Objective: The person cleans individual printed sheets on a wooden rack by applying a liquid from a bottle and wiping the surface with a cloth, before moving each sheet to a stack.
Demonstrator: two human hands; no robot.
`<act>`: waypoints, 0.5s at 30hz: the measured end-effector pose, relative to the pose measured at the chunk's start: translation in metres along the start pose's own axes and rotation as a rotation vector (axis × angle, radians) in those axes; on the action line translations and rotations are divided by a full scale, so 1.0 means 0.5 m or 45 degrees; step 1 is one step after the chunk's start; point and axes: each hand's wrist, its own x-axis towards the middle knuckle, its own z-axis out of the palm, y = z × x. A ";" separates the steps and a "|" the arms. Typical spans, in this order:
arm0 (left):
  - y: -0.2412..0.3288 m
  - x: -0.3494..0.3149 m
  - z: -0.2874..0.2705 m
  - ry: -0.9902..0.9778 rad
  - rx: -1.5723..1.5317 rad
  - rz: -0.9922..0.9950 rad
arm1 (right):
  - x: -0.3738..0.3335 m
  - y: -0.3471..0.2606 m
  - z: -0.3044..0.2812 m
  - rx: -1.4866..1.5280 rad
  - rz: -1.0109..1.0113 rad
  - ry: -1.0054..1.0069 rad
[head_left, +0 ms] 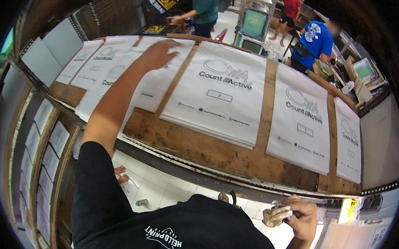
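Note:
White printed plastic-looking sheets lie in stacks side by side on a long brown board. My left hand (160, 54), fingers stretched and apart, is over the far part of a white stack (154, 87) left of the middle. Beneath my left forearm, another white sheet (92, 101) lies at a slant and reaches the board's near edge. The large middle stack (218, 105) is just right of that hand. Low at the right, away from the board, my right hand (302, 218) is closed on a crumpled beige cloth (276, 215).
Further stacks (301, 125) lie to the right on the brown board (198, 144). A rack (45, 175) with printed sheets stands at the left. Beyond the board are a person in green (205, 10), one in blue (315, 42), one in red (290, 7), and a framed screen (254, 24).

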 end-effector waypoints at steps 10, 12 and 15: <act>0.381 -0.247 -0.068 -0.079 -0.187 0.383 | -0.009 0.009 -0.033 0.082 -0.153 0.004; 0.383 -0.272 -0.046 -0.059 -0.207 0.363 | -0.005 0.025 -0.047 0.151 -0.149 0.031; 0.395 -0.276 -0.024 -0.045 -0.207 0.360 | 0.015 0.030 -0.063 0.224 -0.239 -0.077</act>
